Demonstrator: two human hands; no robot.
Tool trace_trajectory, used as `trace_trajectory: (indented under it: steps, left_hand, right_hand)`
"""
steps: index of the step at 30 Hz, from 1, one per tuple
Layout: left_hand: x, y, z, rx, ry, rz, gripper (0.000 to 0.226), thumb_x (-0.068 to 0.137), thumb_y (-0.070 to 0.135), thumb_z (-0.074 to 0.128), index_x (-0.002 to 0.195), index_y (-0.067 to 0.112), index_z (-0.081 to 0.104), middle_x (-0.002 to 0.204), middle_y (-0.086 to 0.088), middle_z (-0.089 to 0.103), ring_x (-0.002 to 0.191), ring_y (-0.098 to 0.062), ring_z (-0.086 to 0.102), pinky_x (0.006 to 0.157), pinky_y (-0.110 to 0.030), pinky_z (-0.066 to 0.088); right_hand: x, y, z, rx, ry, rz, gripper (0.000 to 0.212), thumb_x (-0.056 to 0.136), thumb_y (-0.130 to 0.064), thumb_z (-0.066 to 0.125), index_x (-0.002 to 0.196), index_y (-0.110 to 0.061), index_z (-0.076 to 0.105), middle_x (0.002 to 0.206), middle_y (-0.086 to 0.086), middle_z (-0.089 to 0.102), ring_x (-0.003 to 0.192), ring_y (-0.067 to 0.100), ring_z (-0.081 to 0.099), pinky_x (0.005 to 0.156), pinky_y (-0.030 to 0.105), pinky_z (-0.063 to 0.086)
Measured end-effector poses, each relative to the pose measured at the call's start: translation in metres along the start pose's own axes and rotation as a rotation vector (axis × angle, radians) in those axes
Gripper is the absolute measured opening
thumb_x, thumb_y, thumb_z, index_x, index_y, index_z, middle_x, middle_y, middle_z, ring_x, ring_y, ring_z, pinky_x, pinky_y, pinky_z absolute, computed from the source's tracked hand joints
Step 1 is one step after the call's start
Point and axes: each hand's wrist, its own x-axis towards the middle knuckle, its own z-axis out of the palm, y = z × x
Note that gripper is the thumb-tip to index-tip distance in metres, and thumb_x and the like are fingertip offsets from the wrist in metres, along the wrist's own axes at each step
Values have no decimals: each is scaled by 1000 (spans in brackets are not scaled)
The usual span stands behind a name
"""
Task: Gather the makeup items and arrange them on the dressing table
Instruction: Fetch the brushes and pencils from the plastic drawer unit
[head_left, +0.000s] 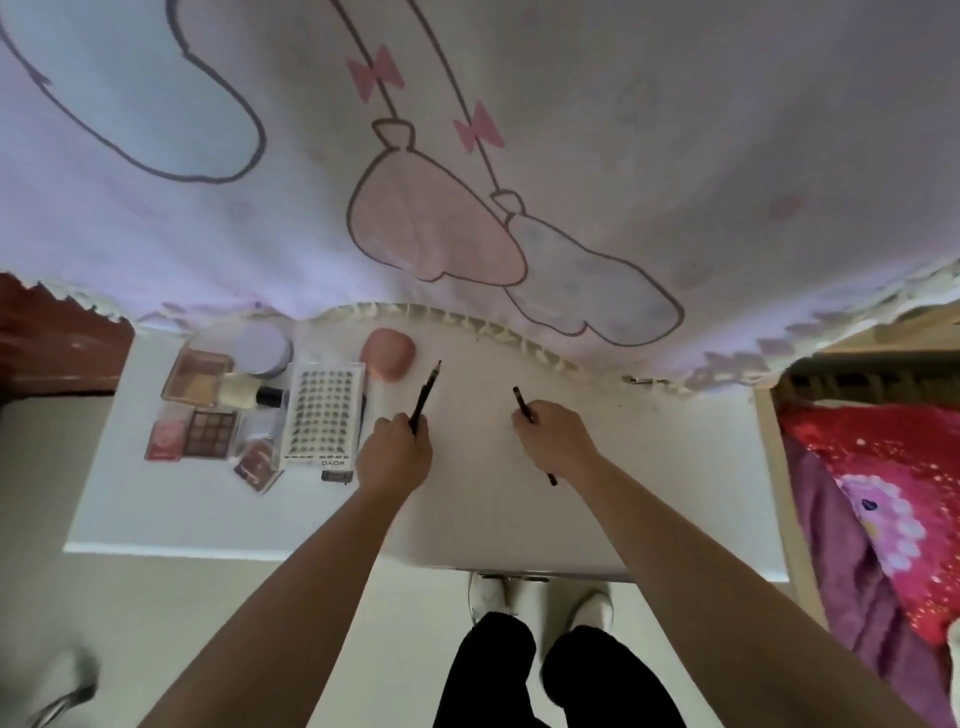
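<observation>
My left hand (396, 451) grips a dark makeup pencil (428, 387) that points up and away over the white dressing table (467, 519). My right hand (553, 435) holds a second dark pencil (521, 401), whose lower end sticks out below the wrist. At the table's left lie a false-lash tray (322, 415), an eyeshadow palette (210, 432), a blush compact (167, 439), a larger pale palette (197, 375), a foundation bottle (249, 395), a round lilac jar (265, 349), a pink sponge (388, 356) and a small dark red compact (257, 464).
A lilac cartoon-print cloth (467, 156) hangs over the table's back edge. A bed with red and purple bedding (883, 509) stands right of the table. My legs and white shoes (540, 603) are at the table's front edge.
</observation>
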Motion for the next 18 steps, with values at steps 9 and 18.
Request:
trace_trajectory:
  steps: [9,18]
  left_hand:
    - [18,-16,7,-115,30,-28,38,98,31,45,129,10,50,128,-11,50,109,-30,56,81,-37,43]
    - [-30,-4,-48,-84,140,44,40,101,36,39,132,14,50,133,-10,51,116,-29,53,91,-43,45]
  right_hand:
    - [37,-26,40,351,-135,129,45,91,-27,58,135,-18,55,124,8,61,111,25,62,100,44,51]
    - [-7,-46,-23,-45,-104,-80,46,99,-28,45,144,-17,46,146,5,49,131,24,48,100,29,39]
